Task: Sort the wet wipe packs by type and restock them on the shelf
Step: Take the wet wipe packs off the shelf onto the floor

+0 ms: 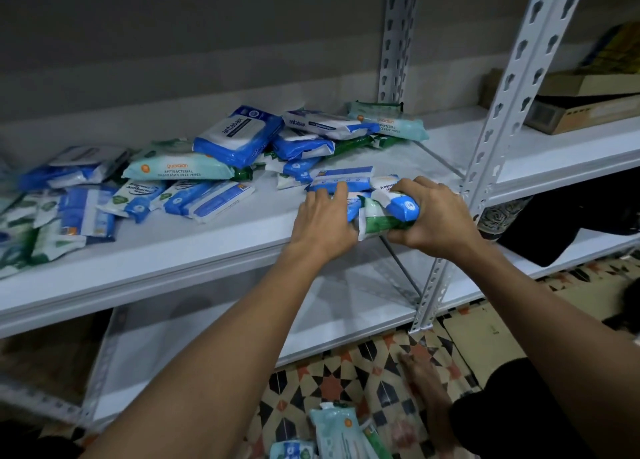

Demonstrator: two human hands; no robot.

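White metal shelf (180, 250), near right edge: my left hand (323, 221) and right hand (434, 216) both grip a bundle of small wipe packs (384, 202). Loose antabax and Guardian packs (180, 171) sprawl further left.

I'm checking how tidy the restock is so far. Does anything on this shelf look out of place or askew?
Yes. The wet wipe packs lie in a loose heap on the shelf, types mixed and tilted over one another. The large antabax pack leans on others. More packs lie on the floor below.
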